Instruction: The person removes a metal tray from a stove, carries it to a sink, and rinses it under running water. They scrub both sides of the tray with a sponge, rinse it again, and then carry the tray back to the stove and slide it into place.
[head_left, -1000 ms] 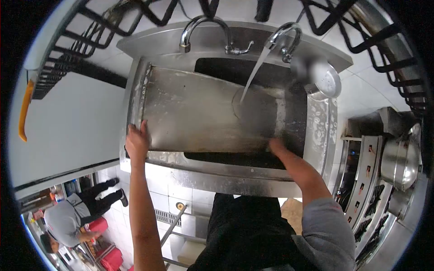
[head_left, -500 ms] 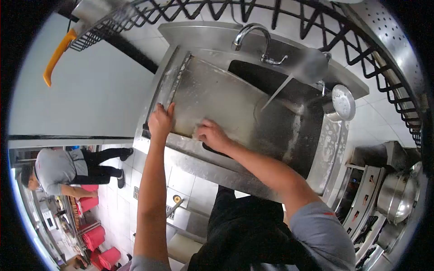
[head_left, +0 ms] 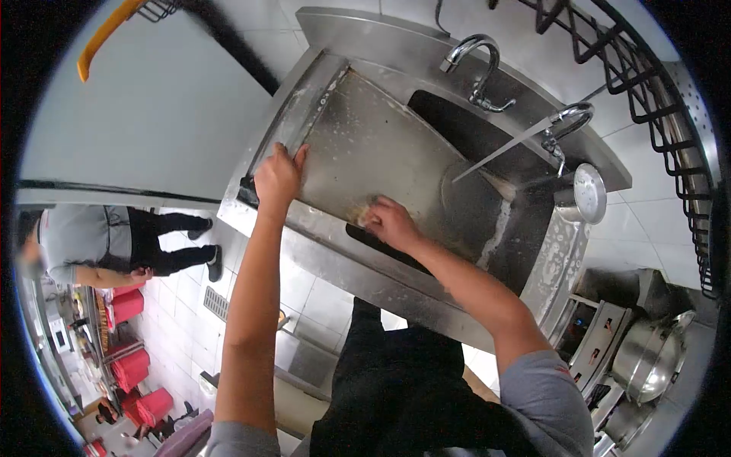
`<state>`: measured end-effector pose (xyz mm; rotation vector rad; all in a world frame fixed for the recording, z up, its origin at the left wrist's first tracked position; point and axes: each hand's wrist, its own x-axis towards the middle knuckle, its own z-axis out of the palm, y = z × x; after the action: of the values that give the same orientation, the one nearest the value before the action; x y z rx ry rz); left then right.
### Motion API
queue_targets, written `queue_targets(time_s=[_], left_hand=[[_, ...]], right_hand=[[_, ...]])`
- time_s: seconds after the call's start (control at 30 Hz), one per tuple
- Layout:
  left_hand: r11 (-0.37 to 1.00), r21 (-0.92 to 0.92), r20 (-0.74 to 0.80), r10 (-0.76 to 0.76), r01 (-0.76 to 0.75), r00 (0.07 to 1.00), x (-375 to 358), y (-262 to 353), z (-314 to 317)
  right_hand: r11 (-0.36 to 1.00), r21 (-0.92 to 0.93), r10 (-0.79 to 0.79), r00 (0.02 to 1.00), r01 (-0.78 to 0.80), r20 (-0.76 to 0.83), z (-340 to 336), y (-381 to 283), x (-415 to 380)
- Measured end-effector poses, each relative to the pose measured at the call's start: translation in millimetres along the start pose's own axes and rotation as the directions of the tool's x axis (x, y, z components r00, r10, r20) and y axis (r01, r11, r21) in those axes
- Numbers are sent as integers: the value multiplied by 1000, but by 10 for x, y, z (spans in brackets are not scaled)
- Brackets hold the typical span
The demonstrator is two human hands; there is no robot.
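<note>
My left hand [head_left: 279, 179] grips the left edge of a large flat metal sheet [head_left: 373, 145] that lies tilted across the sink [head_left: 525, 228]. Its thumb points up along the sheet's rim. Near the sheet's front edge, my right hand [head_left: 392, 222] is closed around a small scrubber [head_left: 359, 215], mostly hidden by the fingers and pressed to the metal. Water runs from the right faucet [head_left: 572, 114] onto the sheet's right part. Another faucet [head_left: 481, 72] stands behind the sheet with no water visible.
A metal pot [head_left: 590, 194] sits at the sink's right corner. A black wire rack [head_left: 640, 84] hangs at the upper right. Large steel pots [head_left: 649, 362] stand at the lower right. A co-worker [head_left: 87, 242] stands at the far left near red bins [head_left: 126, 305].
My right hand has moved right along the sheet's front edge with the scrubber. My left hand keeps its hold. The view has shifted, and the co-worker's legs and arm have changed position.
</note>
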<state>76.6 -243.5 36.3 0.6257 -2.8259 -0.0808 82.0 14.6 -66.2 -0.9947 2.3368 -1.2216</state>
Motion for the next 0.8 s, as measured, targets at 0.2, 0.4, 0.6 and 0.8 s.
queue_targets(time_s=[0.2,0.4,0.6,0.8], left_hand=[[998,-51,-74,36,-39,997,1,-43,46],[1000,-27,-13,-14,14,1000,0,8,-14],[998,-55,38,-6,8,999,-31,-4,-20],[986,-141,162,-67,91,984,56,-41,-89]], right_hand=[[989,-40,140,990,-139,19,-58,846,-882],[994,-106,-30,996,20,-88,106,453,-423],[980,112,-144,973,165,-180,193,-232,331],[893,289,342,938,-345,61,-22,1082,-1145]])
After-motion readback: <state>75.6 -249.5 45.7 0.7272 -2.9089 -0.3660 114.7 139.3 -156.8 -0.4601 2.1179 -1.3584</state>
